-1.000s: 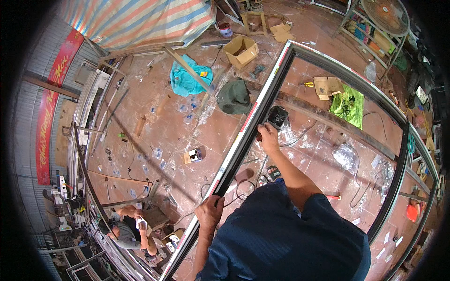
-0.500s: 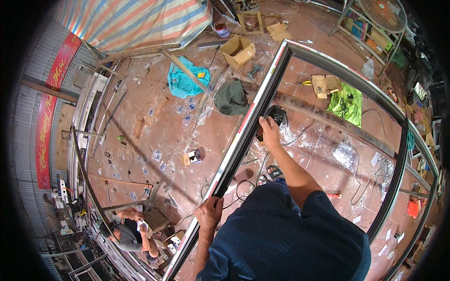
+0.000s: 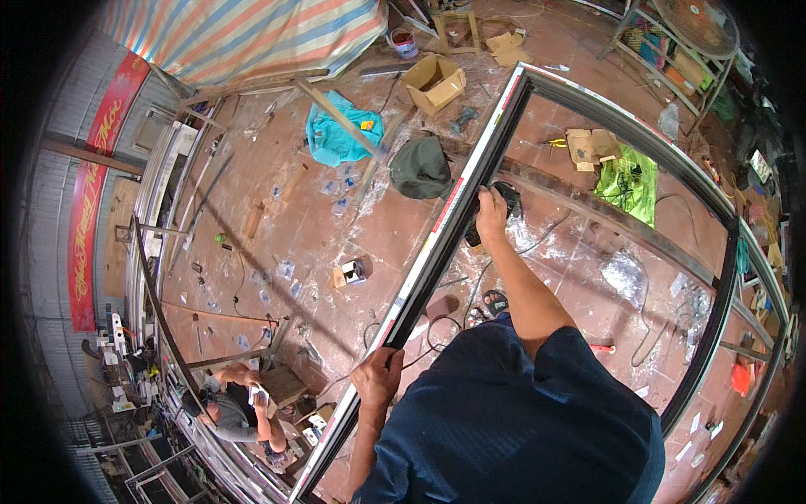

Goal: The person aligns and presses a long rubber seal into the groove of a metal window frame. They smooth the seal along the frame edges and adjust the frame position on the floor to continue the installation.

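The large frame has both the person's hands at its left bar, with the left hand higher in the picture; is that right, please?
Not quite: the head view shows the right hand higher than the left hand; both are at the left bar of the large frame.

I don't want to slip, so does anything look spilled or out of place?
Yes. Seen through the dark frame, a whitish patch, perhaps spilled powder, stands out against the reddish floor. A crumpled teal cloth lies on the floor too, which looks odd for cloth.
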{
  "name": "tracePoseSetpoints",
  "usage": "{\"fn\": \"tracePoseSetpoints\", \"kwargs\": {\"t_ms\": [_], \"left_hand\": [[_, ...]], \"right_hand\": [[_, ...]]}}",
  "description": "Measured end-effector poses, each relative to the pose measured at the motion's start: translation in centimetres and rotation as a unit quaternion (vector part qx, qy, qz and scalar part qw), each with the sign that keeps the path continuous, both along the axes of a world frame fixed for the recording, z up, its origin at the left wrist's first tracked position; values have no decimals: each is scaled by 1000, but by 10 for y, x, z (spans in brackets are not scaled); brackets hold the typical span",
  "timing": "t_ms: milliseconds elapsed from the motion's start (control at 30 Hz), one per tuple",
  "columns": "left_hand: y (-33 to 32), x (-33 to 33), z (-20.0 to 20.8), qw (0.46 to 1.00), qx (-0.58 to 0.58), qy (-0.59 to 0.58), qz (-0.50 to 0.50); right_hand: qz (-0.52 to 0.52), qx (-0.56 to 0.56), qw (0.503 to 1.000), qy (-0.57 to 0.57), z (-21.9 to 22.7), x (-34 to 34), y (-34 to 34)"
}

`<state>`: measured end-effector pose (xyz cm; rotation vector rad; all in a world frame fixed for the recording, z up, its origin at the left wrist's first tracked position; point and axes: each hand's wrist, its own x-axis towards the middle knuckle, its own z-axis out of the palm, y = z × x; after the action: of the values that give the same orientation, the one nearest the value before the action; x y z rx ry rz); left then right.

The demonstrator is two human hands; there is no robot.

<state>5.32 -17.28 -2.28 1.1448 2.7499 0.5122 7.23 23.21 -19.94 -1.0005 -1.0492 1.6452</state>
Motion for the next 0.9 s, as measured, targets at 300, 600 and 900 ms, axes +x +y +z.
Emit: {"fn": "tracePoseSetpoints", "kwargs": {"t_ms": [300,600,900], "left_hand": [[-4,-2,-6,1000,9,-21,6],[2,2,-1,1000,3,-18,25],[-1,0,-2,1000,6,-18,21]], "right_hand": [[-18,-5,1000,7,15,1,20],[-35,86,993,-76,23,3,34],[-51,-28,997,51,13,-6,34]]}}
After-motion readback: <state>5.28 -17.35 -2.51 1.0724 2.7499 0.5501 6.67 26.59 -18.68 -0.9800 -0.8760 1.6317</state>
